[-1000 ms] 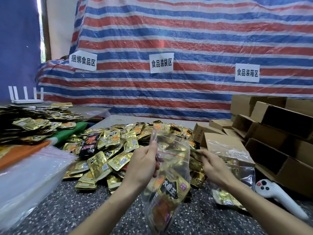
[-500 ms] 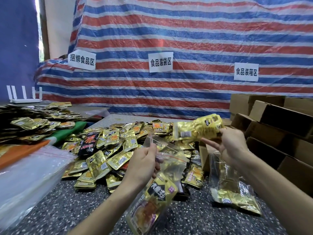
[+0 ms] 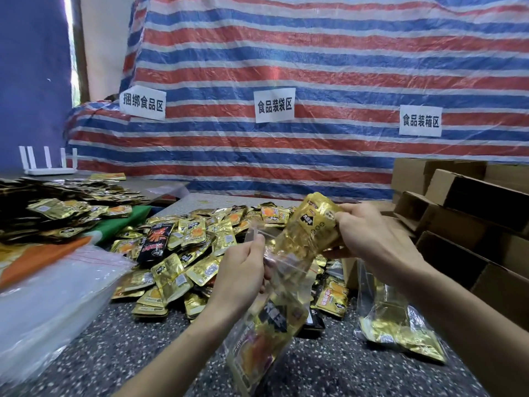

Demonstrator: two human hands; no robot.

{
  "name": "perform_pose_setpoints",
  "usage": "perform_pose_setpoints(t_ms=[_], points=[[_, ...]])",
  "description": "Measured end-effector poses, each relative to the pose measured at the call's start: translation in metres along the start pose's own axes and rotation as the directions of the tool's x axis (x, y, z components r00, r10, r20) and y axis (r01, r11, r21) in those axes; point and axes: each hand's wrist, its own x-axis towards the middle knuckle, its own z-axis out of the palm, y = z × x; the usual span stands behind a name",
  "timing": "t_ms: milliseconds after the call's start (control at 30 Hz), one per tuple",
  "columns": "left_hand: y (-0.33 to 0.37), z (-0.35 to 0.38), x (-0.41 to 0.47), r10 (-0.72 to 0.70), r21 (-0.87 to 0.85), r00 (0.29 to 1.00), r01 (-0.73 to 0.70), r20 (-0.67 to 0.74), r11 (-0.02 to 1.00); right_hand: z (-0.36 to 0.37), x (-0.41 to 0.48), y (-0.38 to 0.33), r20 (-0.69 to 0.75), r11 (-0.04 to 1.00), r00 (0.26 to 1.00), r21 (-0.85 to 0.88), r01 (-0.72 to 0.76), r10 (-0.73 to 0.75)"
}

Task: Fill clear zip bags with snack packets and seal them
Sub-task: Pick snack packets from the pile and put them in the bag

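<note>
My left hand (image 3: 242, 275) pinches the open mouth of a clear zip bag (image 3: 269, 322) that hangs over the table with several gold packets inside. My right hand (image 3: 369, 233) grips a bunch of gold snack packets (image 3: 312, 224) and holds their lower ends in the bag's mouth. Behind both hands, a loose heap of gold snack packets (image 3: 183, 253) spreads across the table. Another clear bag with gold packets (image 3: 398, 325) lies on the table under my right forearm.
A stack of empty clear bags (image 3: 48, 296) lies at the near left. More packets (image 3: 57, 210) pile on a raised surface at the left. Open cardboard boxes (image 3: 472, 224) crowd the right side. A striped tarp with paper signs hangs behind.
My right hand picked up a bunch of gold packets from the right, lifted it, and brought it down and left into the mouth of the bag that my left hand holds.
</note>
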Motion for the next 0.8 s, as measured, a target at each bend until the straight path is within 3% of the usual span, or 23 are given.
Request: perform_pose_setpoints(t_ms=[233,367,467,533,667,800], points=[[0.009,0.005,0.001,0.047,-0.015,0.998,-0.048,-0.035,0.999,0.020,0.001,-0.005,0.081,0.988,0.996,-0.152,-0.031,0.044],[0.013,0.003,0.007,0.094,-0.041,0.991,-0.098,-0.093,0.994,0.028,-0.010,-0.001,0.327,0.988,0.938,-0.138,-0.072,0.114],[0.016,0.002,0.007,0.105,-0.093,0.990,-0.113,-0.094,0.989,0.022,-0.015,0.005,0.499,0.995,0.867,-0.090,0.053,-0.001],[0.015,-0.001,0.007,0.105,-0.112,0.993,-0.111,-0.053,0.988,0.018,-0.013,0.009,0.457,0.970,0.883,-0.148,0.194,-0.107],[0.009,-0.017,0.011,0.104,-0.053,0.993,-0.101,0.059,0.993,0.017,-0.007,0.014,0.372,0.923,0.895,-0.191,0.334,-0.247],[-0.018,-0.045,0.028,0.097,0.174,0.969,-0.057,-0.228,0.983,0.015,-0.005,0.015,0.307,0.916,0.889,-0.106,0.386,-0.340]])
